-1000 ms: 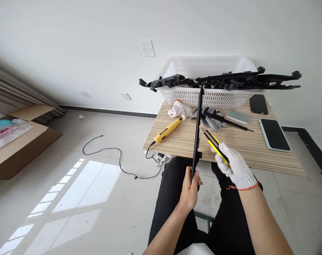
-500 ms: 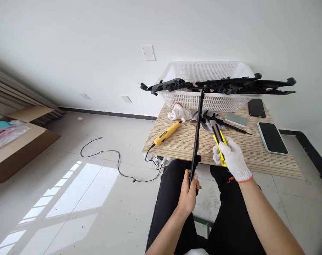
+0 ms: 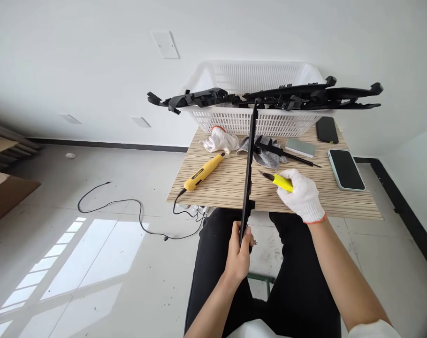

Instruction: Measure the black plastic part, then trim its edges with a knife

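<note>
My bare left hand (image 3: 239, 251) is closed around the lower end of a long, thin black plastic strip (image 3: 249, 169). The strip stands nearly upright, its far end in front of the basket's rim, with small tabs along its right edge. My right hand (image 3: 301, 193) wears a white knit glove with an orange cuff and grips a yellow utility knife (image 3: 283, 182). The knife's dark tip points left towards the strip, a short gap apart from it. Part of the knife's handle is hidden in the glove.
A white plastic basket (image 3: 227, 115) bears several black plastic parts (image 3: 298, 96). On the wood-striped table (image 3: 213, 197) lie a yellow corded tool (image 3: 203, 172), a white glove (image 3: 220, 140), a grey cloth (image 3: 270, 159), black calipers (image 3: 280, 150), a grey-green case (image 3: 300, 147) and two phones (image 3: 346, 170).
My right hand has turned the knife from pointing up and away to pointing left at the strip. My left hand still holds the strip. The whole view has shifted with the head.
</note>
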A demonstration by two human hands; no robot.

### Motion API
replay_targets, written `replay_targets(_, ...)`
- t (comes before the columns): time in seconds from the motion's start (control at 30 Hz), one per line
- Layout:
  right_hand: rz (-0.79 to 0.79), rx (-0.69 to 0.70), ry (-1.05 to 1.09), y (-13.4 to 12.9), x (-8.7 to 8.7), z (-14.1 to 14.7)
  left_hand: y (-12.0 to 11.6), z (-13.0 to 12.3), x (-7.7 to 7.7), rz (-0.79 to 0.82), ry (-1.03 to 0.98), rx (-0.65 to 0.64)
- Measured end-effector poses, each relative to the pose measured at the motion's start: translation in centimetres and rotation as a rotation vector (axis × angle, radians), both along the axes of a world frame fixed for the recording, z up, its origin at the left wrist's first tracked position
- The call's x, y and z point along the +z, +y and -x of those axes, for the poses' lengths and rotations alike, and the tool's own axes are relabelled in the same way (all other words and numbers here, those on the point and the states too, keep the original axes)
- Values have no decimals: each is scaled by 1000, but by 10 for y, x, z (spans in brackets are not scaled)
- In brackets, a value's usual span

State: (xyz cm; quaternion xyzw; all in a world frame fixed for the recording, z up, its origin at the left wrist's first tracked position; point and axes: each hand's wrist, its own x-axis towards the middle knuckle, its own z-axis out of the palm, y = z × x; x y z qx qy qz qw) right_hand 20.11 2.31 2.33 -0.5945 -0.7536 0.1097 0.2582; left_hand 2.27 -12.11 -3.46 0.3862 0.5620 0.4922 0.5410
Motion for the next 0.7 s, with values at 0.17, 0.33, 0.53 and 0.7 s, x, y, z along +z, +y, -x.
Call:
replay_targets(0.17,-214,121,-260,10,-3,0,-1,0,0,10,-8,-2)
replay_targets(0.33,-245,164,-349,21,-2,11,-1,0,0,9,-22,-2)
replay_targets(0.53,-237,212,-425,29,-1,28,-1,-2,2,14,18,8)
replay_targets(0.7,-251,196,-466,29,-1,27,-2,-2,3,8,32,9)
